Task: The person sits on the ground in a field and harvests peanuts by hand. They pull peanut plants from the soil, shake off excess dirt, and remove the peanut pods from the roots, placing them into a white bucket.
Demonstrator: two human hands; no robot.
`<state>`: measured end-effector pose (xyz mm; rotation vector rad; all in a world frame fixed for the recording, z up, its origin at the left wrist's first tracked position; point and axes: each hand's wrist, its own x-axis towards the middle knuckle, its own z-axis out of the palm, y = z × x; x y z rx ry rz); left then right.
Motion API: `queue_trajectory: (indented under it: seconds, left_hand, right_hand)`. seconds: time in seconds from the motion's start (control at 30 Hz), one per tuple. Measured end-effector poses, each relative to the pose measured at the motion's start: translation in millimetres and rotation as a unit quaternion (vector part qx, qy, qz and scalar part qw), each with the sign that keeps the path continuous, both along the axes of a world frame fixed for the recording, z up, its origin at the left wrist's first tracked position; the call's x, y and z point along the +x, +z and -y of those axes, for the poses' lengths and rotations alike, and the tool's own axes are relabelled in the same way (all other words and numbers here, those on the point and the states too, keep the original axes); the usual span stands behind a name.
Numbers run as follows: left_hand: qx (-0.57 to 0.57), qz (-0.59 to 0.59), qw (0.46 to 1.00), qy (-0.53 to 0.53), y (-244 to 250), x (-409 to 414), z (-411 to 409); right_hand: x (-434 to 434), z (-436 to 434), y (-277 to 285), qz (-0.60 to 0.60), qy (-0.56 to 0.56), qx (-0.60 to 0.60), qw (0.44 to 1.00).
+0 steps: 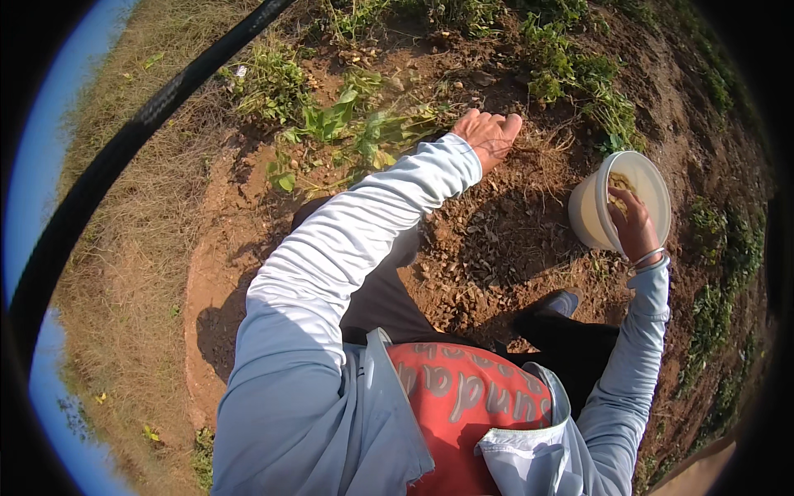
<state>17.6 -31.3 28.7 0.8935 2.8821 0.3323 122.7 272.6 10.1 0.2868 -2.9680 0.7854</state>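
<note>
My left hand (490, 137) is curled into a fist over an uprooted leafy plant (375, 133). Its green, partly wilted leaves lie left of the hand, and thin brown roots (549, 152) spread to the right. The fingertips and what they close on are hidden beneath the knuckles. On the right, my right hand (634, 226), with a bangle at the wrist, reaches over the rim of a translucent white plastic bucket (586, 208). Inside are yellowish pods (622, 181) that look like peanuts. Its fingers point down into the bucket, and whether they hold a pod cannot be seen.
Reddish soil (446, 279) with clods and dry bits lies between my legs. More leafy plants (552, 68) lie ahead and a leafy clump (273, 84) to the upper left. Dry grass (124, 279) covers the left side. My shoe (561, 304) is near the bucket. A dark strap crosses the upper left.
</note>
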Motion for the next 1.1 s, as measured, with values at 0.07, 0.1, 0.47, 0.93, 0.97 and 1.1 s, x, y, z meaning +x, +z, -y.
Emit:
queue_trajectory:
  seconds: [0.07, 0.1, 0.47, 0.93, 0.97, 1.1]
  left_hand:
    - [-0.046, -0.083, 0.995, -0.022, 1, -8, 14]
    - [-0.069, -0.156, 0.985, -0.027, 5, -11, 22]
    - [-0.298, -0.099, 0.9, 0.302, 51, 81, 332]
    - [0.256, -0.329, 0.893, 0.171, 75, 33, 310]
    - [-0.118, -0.536, 0.827, 0.118, 92, 18, 271]
    - [0.389, -0.245, 0.886, 0.063, 127, -4, 113]
  right_hand:
    - [2, 0, -4, 0.03, 0.001, 0.005, 1.0]
    - [5, -4, -5, 0.019, 0.005, 0.007, 1.0]
    - [17, 16, -27, 0.12, 0.079, -0.014, 0.99]
    - [12, 104, 42, 0.053, 0.152, -0.079, 0.984]
    - [13, 106, 52, 0.042, 0.148, -0.069, 0.986]
    - [31, 81, 91, -0.039, 0.099, -0.044, 0.993]
